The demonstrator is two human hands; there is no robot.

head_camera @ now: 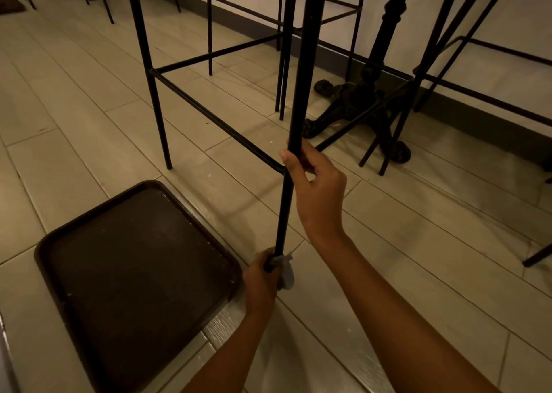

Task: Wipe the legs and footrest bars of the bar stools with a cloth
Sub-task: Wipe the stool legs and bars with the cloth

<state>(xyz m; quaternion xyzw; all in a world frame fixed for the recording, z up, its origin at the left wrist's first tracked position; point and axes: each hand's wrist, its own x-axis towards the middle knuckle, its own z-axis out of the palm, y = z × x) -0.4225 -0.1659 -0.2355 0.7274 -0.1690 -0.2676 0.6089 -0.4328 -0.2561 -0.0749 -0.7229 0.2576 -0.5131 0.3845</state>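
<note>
While my right hand [316, 189] is gripping the nearest stool leg [286, 213] right at the joint where the footrest bar [215, 117] meets it, thumb on one side and fingers curled round the other, I am working the grey cloth [286, 273] at the very bottom of that leg with my left hand [259, 279]. Its fingers are closing the cloth round the thin black rod, low down by the tiled floor [418, 258]. The hand and cloth are hiding the foot of the leg, so I cannot tell whether it is touching the tiles. I am judging this to be the low end of a stroke on the leg, and I am aiming to have the cloth wrapping the whole way round the rod rather than pressing on one face, so that a single slow pull toward the joint is cleaning every side. A loose corner of cloth is hanging free below my fingers, and I am thinking of tucking it in so it is not dragging on the tiles. I am relying on the upper grip to stop the light frame skidding or tipping. I am also minding the dark tray [53, 243] lying on the floor just beside my left wrist.
</note>
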